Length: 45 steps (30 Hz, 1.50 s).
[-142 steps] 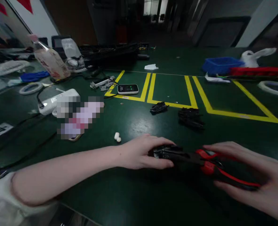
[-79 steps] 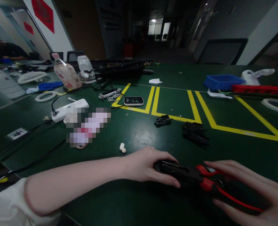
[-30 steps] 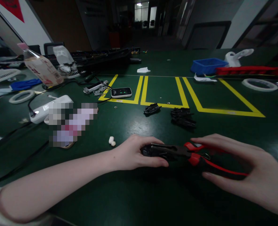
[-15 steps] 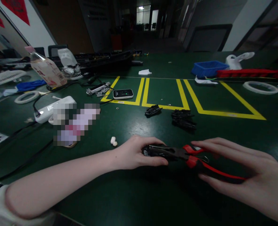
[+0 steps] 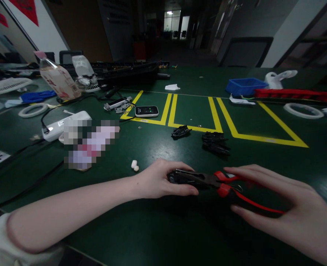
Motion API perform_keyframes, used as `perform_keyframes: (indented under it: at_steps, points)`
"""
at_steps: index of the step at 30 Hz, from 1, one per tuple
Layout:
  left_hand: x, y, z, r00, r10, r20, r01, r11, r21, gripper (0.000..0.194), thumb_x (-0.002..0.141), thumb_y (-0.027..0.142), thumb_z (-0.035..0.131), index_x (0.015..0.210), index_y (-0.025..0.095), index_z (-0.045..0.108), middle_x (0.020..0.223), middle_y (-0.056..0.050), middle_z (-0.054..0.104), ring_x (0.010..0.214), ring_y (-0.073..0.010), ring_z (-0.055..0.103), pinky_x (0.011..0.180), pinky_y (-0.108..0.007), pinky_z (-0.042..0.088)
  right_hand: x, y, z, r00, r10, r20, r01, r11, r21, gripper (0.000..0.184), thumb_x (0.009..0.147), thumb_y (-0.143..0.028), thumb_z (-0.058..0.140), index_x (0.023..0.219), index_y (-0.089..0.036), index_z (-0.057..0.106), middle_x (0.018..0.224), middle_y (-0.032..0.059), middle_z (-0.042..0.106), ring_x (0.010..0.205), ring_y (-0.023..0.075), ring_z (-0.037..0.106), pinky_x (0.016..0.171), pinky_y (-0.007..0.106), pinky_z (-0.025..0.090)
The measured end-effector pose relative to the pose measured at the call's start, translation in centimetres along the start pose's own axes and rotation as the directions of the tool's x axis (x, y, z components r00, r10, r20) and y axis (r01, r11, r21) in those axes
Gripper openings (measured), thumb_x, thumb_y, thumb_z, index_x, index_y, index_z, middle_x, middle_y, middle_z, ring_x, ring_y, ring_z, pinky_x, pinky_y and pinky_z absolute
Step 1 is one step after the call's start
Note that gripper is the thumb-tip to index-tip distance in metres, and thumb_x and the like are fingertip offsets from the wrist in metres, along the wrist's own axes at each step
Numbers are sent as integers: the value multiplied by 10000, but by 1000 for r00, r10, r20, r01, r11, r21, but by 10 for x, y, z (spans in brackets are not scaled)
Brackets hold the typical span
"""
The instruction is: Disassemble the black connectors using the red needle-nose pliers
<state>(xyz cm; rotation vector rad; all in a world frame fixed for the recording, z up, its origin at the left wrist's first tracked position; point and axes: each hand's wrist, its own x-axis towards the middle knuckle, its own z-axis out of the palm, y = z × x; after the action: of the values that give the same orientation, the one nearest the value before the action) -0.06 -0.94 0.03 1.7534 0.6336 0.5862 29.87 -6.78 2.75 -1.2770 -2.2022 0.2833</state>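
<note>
My left hand (image 5: 167, 181) is closed around a black plastic part (image 5: 184, 178), with the thumb along its near side and the fingers over the far side. Red-handled pliers (image 5: 223, 184) lie in my right hand (image 5: 288, 207), their dark jaws pointing left and meeting the part's right end. The handles are spread, with a small wire spring between them. Whether the jaws bite on the part or only touch it is hard to see. Beyond my hands, more black plastic parts (image 5: 215, 142) lie on the table, and a single similar one (image 5: 181, 132) sits left of them.
Two small whitish lumps (image 5: 134, 165) lie left of my left hand. Yellow tape outlines (image 5: 195, 127) mark the green table. A white power strip (image 5: 66, 125), a small device with green lights (image 5: 147, 111), a bottle (image 5: 58, 79) and a blue bin (image 5: 246, 85) stand farther off.
The view has shifted slightly. The pliers' handles and my right hand sit a little further left; my left hand keeps its grip on the black part.
</note>
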Motion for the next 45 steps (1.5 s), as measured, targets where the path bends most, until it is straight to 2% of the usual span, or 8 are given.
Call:
perform_keyframes:
  at_steps: [7, 12, 20, 24, 32, 37, 42, 45]
  points:
    - [0, 1, -1, 1000, 17, 7, -17, 1000, 15, 371, 917, 372, 856, 1206, 150, 784, 1016, -46, 813, 849, -174, 720, 757, -261, 524, -1, -1, 1, 1000, 1, -4, -1, 1000, 31, 430, 892, -544, 787, 1316, -526, 719, 1167, -51, 828, 873, 258, 842, 810, 411, 729]
    - [0, 0, 0, 1000, 17, -11, -16, 999, 50, 411, 896, 383, 878, 1213, 141, 777, 1029, -58, 822, 875, -189, 742, 780, -271, 544, -3, -3, 2, 1000, -16, -16, 16, 1000, 9, 450, 897, -525, 795, 1340, -488, 726, 1197, -22, 825, 907, 275, 842, 815, 422, 732]
    - [-2, 0, 0, 996, 61, -58, -57, 996, 73, 442, 900, 337, 875, 1273, 134, 751, 1142, -92, 836, 993, -213, 780, 880, -292, 576, -5, -4, 5, 997, 78, 19, -79, 992, 98, 407, 863, -522, 829, 1262, -455, 784, 1153, -5, 840, 898, 284, 841, 842, 437, 725]
    - [-1, 0, 0, 998, 51, -48, -49, 997, 61, 454, 898, 353, 876, 1267, 118, 753, 1103, -94, 834, 943, -204, 769, 837, -287, 566, -5, -3, 5, 992, 115, 55, -119, 988, 94, 425, 859, -545, 829, 1263, -418, 792, 1181, 18, 835, 942, 301, 837, 868, 453, 719]
    - [0, 0, -1, 1000, -15, 18, 14, 999, 42, 409, 931, 429, 838, 1223, 147, 787, 947, -44, 798, 773, -163, 699, 694, -258, 526, -6, -3, 2, 999, 21, 25, -22, 1000, 6, 481, 910, -477, 783, 1382, -494, 694, 1263, -13, 803, 976, 302, 832, 887, 495, 718]
    - [-1, 0, -1, 1000, 28, -14, -27, 996, 84, 441, 913, 393, 859, 1257, 134, 764, 1056, -74, 826, 875, -188, 760, 772, -274, 576, -8, -3, 1, 999, 16, 40, -18, 999, 39, 463, 909, -465, 791, 1366, -468, 714, 1236, -5, 811, 953, 282, 834, 878, 455, 719]
    - [-2, 0, 0, 995, 80, -67, -70, 987, 146, 486, 879, 368, 892, 1280, 137, 747, 1129, -95, 844, 1006, -232, 794, 888, -313, 596, -9, -3, 1, 998, 37, 43, -39, 998, 59, 476, 891, -519, 809, 1357, -521, 709, 1219, -47, 816, 954, 276, 837, 870, 449, 721]
    - [-2, 0, 0, 992, 91, -82, -77, 984, 163, 489, 876, 370, 895, 1273, 124, 751, 1135, -110, 848, 1007, -242, 798, 886, -320, 591, -8, -1, 2, 999, 32, 44, -34, 998, 45, 484, 900, -518, 800, 1373, -529, 695, 1226, -48, 812, 953, 272, 837, 881, 455, 719]
